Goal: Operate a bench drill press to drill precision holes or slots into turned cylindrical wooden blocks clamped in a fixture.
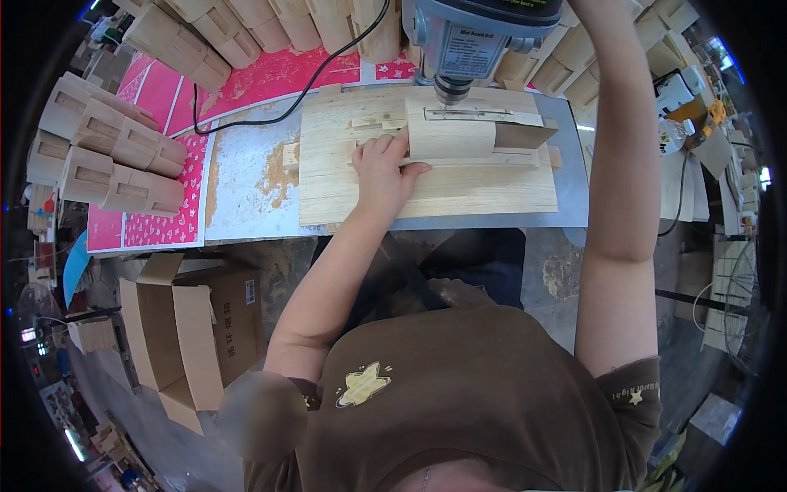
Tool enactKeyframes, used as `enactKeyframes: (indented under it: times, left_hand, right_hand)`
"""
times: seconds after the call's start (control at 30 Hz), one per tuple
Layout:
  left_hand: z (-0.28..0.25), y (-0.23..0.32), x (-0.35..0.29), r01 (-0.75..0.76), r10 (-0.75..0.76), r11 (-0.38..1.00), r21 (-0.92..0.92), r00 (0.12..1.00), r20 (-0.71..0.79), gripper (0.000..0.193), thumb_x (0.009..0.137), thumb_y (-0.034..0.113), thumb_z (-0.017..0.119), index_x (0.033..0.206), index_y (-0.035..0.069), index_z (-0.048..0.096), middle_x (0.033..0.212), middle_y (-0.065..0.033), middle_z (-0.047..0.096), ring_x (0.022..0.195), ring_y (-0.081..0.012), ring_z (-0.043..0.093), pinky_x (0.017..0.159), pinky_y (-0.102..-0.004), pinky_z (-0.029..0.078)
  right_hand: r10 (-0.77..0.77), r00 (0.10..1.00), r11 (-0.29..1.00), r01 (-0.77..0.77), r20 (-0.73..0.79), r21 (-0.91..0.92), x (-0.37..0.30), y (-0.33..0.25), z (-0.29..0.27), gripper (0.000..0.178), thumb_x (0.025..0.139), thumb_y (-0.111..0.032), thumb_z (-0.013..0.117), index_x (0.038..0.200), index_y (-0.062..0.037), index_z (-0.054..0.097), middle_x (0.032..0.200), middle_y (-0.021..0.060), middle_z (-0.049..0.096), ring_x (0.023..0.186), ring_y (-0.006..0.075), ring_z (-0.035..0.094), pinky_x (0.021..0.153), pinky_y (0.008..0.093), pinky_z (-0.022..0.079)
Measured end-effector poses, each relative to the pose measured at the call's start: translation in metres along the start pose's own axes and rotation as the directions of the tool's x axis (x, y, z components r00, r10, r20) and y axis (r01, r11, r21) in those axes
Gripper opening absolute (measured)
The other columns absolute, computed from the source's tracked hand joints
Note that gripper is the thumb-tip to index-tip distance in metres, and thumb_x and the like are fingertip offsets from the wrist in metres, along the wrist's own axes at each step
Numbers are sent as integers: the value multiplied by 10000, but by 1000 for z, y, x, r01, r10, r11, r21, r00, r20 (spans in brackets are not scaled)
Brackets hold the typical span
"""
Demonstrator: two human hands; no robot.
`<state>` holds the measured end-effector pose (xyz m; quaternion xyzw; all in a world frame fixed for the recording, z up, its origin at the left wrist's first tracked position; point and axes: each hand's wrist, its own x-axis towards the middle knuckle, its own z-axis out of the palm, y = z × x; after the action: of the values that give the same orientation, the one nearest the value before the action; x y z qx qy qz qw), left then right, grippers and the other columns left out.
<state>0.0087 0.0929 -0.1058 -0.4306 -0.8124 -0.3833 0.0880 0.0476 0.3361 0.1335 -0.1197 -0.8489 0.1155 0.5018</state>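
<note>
A pale, rounded wooden block [451, 141] lies across a wooden jig board [352, 201] under a small bench drill [479, 51]. On the block's top is a narrow rectangular outline, and the drill chuck [451, 90] hangs just over its upper edge. My left hand [385, 168] is closed against the block's left end, with the thumb along the near side. My right arm is raised past the drill's right side. Only the base of my right hand [601, 8] shows at the top edge; its fingers and anything they touch are out of view.
Several slotted wooden cylinders [123, 180] are stacked at the left, with more behind the drill. A black cable [287, 115] loops over the table's left part. Sawdust lies on the metal tabletop [246, 176]. An open cardboard box [197, 336] stands on the floor at left.
</note>
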Motion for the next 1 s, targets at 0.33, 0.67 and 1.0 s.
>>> enactKeyframes:
  times: [0.33,0.67,1.0]
  left_hand:
    - [-5,-10,0,-24,24,1000,8,1000,-20,514,654,280,754,1103,85,599,790,-52,548,847,-254,513,847,-391,321]
    - [7,-12,0,-51,52,999,14,994,-93,548,578,284,768,1056,77,595,846,-62,555,870,-285,517,805,-416,371]
    - [4,-8,-12,0,-1,1000,-9,997,-79,681,604,279,762,1227,124,535,913,-34,561,939,-261,502,886,-423,317]
  right_hand:
    - [36,999,990,-36,5,139,-94,-53,-43,238,927,-141,504,887,52,636,605,-3,486,554,66,437,525,215,334]
    - [-54,997,997,57,-48,50,-201,-27,11,177,869,-25,501,986,16,627,841,115,610,792,274,545,889,399,381]
    - [47,999,976,-41,-23,215,-108,-38,-40,167,914,-79,489,796,28,542,671,118,493,624,211,480,564,315,353]
